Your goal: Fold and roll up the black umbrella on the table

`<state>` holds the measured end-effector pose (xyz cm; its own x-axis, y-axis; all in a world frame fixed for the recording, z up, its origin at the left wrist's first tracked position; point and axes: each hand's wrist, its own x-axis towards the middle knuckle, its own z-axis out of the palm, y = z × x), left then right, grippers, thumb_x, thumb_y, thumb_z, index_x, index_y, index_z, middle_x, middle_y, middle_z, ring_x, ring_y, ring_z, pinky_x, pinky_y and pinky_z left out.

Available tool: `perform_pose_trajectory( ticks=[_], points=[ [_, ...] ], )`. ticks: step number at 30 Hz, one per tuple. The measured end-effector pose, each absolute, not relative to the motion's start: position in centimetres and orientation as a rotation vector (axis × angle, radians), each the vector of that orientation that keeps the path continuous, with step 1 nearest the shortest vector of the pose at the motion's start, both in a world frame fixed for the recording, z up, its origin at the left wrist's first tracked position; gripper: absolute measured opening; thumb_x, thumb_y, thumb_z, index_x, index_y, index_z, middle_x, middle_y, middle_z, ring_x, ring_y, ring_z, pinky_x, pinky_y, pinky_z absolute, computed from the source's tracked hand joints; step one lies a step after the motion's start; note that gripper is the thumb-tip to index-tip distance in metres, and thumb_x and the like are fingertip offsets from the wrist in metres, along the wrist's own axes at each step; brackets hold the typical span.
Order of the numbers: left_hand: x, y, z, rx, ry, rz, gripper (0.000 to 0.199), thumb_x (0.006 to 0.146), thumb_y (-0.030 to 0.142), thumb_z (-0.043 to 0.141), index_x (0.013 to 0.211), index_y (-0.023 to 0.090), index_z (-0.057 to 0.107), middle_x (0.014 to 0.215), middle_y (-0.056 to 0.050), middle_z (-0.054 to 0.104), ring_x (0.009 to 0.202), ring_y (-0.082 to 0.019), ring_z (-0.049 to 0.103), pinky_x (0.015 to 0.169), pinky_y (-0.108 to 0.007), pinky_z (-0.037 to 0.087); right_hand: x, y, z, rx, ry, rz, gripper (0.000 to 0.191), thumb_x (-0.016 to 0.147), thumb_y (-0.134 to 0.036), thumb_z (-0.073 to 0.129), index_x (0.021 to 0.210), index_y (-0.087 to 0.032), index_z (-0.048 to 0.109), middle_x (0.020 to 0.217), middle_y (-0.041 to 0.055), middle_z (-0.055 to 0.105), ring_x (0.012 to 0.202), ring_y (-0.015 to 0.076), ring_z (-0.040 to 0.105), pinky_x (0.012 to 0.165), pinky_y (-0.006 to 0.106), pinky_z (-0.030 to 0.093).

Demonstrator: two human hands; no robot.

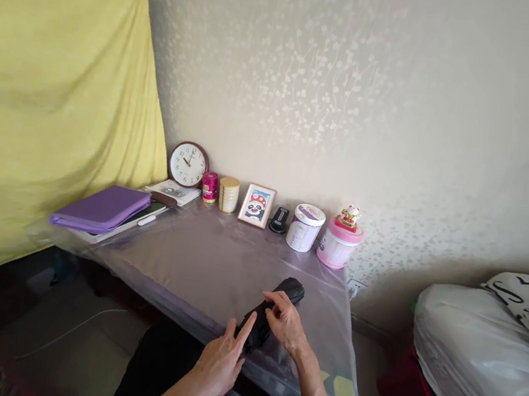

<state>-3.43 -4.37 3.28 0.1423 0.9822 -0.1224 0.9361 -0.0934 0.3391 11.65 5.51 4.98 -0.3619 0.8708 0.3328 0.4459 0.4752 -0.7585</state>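
A folded black umbrella (pixel 291 288) lies slantwise on the plastic-covered table (pixel 194 260), close to its front edge. At its lower end is my left hand (pixel 221 358), holding it with the index finger stretched along it. My right hand (pixel 284 320) is at the umbrella's middle, with thumb and index finger pinched together at the black fabric. Exactly what the right fingertips grip is too small to make out.
Along the wall stand a clock (pixel 189 164), a pink can (pixel 209 187), a yellow-lidded tub (pixel 228 194), a panda picture (pixel 256 205), a white tub (pixel 305 228) and a pink tub (pixel 339 244) with a figurine. A purple folder (pixel 105 207) lies left. White bags (pixel 466 350) bulge at right.
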Motion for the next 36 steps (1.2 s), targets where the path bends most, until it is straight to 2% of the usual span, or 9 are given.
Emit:
perform_pose_trajectory(
  ticks=[5,8,14,19,25,28,31,33,36],
  points=[
    [-3.4,-4.1,3.6,2.081,1.842,0.187,0.086,0.078,0.009,0.046,0.138,0.034,-0.011,0.134,-0.014,0.033,0.102,-0.023,0.057,0.083,-0.032,0.045,11.8,5.9,5.1,-1.121,-2.04,0.726,0.04,0.069,-0.015,0.048,0.105,-0.024,0.064,0.1,0.0036,0.057,0.059,0.0094,0.052,0.061,0.025,0.045],
    [-3.4,-4.1,3.8,2.059,1.845,0.171,0.086,0.078,0.009,0.047,0.138,0.035,-0.01,0.134,-0.014,0.033,0.101,-0.023,0.058,0.083,-0.031,0.045,11.8,6.1,5.3,-1.114,-2.088,0.752,0.039,0.07,-0.015,0.049,0.104,-0.025,0.063,0.095,0.0023,0.058,0.061,0.0104,0.052,0.061,0.025,0.044],
    [-3.2,-4.1,3.6,2.044,1.865,0.153,0.086,0.078,0.008,0.045,0.137,0.035,-0.012,0.133,-0.014,0.034,0.095,-0.021,0.06,0.079,-0.029,0.045,12.3,5.6,5.4,-1.069,-1.865,0.916,0.017,0.072,-0.02,0.051,0.079,-0.022,0.067,0.077,0.0003,0.058,0.07,0.0136,0.053,0.065,0.026,0.042],
    [-3.3,-4.0,3.3,2.047,1.852,0.14,0.083,0.08,0.01,0.041,0.137,0.033,-0.013,0.109,-0.007,0.053,0.084,-0.019,0.061,0.071,-0.026,0.044,15.7,4.1,5.8,-1.089,-1.624,1.205,0.012,0.068,-0.021,0.052,0.066,-0.02,0.063,0.066,-0.0025,0.054,0.056,0.0106,0.046,0.057,0.023,0.039],
    [-4.1,-3.4,3.8,1.928,1.745,0.268,0.076,0.079,0.015,0.044,0.14,0.032,0.001,0.093,-0.004,0.061,0.083,-0.018,0.06,0.071,-0.026,0.042,20.4,4.4,4.2,-1.296,-1.359,1.066,0.02,0.065,-0.029,0.053,0.077,-0.018,0.064,0.053,-0.004,0.05,0.051,0.0113,0.044,0.053,0.023,0.039],
    [-4.9,-3.0,3.9,1.607,1.536,0.479,0.072,0.08,0.021,0.043,0.139,0.033,0.004,0.075,0.002,0.059,0.06,-0.014,0.058,0.058,-0.025,0.043,21.6,5.3,2.7,-1.334,-1.256,0.964,0.022,0.064,-0.033,0.054,0.076,-0.018,0.064,0.063,-0.0003,0.058,0.052,0.0117,0.047,0.052,0.024,0.041],
    [-6.1,-2.3,3.3,1.2,1.29,0.605,0.072,0.078,0.028,0.043,0.138,0.032,0.004,0.06,0.007,0.051,0.041,-0.01,0.048,0.043,-0.022,0.04,22.2,5.9,1.1,-1.382,-1.202,0.932,0.025,0.064,-0.036,0.054,0.078,-0.017,0.063,0.07,0.0016,0.061,0.053,0.0128,0.05,0.052,0.025,0.042],
    [-7.0,-1.8,2.8,1.067,1.229,0.657,0.072,0.077,0.034,0.045,0.138,0.028,0.008,0.059,0.007,0.05,0.041,-0.01,0.048,0.041,-0.022,0.04,22.4,6.0,0.2,-1.418,-1.201,0.921,0.027,0.066,-0.037,0.053,0.081,-0.017,0.063,0.07,0.0014,0.061,0.054,0.0133,0.052,0.052,0.025,0.043],
    [-8.2,-1.5,2.7,1.104,1.378,0.684,0.073,0.082,0.043,0.04,0.139,0.024,-0.002,0.068,0.003,0.055,0.05,-0.013,0.055,0.046,-0.023,0.042,22.6,5.9,-0.4,-1.46,-1.243,0.895,0.03,0.069,-0.038,0.049,0.085,-0.016,0.063,0.063,0.0001,0.06,0.054,0.0137,0.052,0.052,0.024,0.042]
  ],
)
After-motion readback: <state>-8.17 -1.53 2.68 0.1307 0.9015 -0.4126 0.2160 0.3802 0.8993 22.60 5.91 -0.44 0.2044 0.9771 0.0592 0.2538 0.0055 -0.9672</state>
